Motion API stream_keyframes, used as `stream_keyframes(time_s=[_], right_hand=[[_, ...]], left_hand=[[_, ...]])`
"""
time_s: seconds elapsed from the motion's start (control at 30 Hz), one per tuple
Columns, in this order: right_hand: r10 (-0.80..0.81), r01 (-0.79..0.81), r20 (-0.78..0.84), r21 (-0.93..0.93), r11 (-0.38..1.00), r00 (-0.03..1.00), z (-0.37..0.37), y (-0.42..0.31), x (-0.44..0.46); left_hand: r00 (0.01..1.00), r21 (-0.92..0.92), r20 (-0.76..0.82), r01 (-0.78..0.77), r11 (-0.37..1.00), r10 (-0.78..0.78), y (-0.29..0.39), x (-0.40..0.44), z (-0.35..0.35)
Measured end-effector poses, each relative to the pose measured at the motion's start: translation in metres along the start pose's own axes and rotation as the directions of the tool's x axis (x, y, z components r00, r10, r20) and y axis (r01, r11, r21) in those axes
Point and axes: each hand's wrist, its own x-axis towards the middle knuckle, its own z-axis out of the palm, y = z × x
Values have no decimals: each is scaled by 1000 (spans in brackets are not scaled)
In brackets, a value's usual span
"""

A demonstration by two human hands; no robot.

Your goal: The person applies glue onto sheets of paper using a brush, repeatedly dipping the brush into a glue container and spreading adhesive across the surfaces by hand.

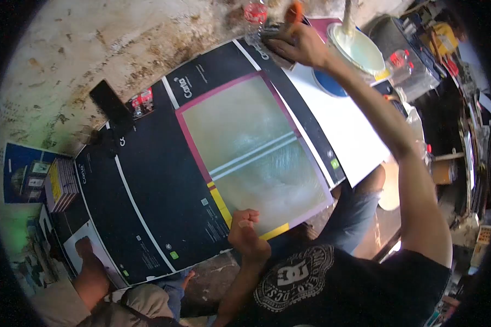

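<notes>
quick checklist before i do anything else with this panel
1. Panel lying on the black boards: ok.
2. Panel's near edge fully backed by the boards: not ok, it appears to jut past them.
3. Left hand at the panel's near edge, off its middle: ok.
4. Right hand clear of the bottle: cannot tell, hand and bottle overlap in view.
5. Bucket open, pale contents visible: ok.
6. Co-worker's hand and the phone off the panel: ok.
</notes>
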Motion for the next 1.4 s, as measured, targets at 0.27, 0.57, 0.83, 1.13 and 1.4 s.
stream_keyframes(time_s=[0.27,0.57,0.83,1.13,1.4], right_hand=[[56,-28,-83,300,954,995,28,-2,-125],[277,-213,-170,320,923,946,22,-78,-203],[405,-208,-392,455,866,826,-11,-108,-249],[655,-506,-336,434,745,676,-53,-104,-319],[575,-534,-274,214,818,771,-19,-64,-354]], left_hand=[[998,25,-19,62,998,-62,1,-7,1],[991,144,-130,-12,990,31,-3,-2,7],[989,167,-127,-61,984,82,-5,-3,11],[993,234,-104,-32,972,58,2,-5,9],[990,295,-70,-94,951,120,4,2,2]])
